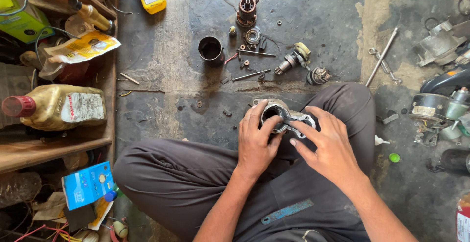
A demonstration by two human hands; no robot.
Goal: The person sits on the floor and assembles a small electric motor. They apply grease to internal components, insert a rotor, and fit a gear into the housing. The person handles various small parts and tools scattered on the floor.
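A person is sitting on a cracked concrete floor (313, 7), left hand (255, 141) and right hand (329, 146) both gripping a metal motor housing (280, 115) over the lap. Small loose screws (249, 63) nearby could easily be kicked away and lost.

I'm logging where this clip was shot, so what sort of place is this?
Probably a small motor repair workshop. Both hands, left hand and right hand, hold a metal housing over a stained concrete floor strewn with dismantled motor parts, beside an oil bottle.
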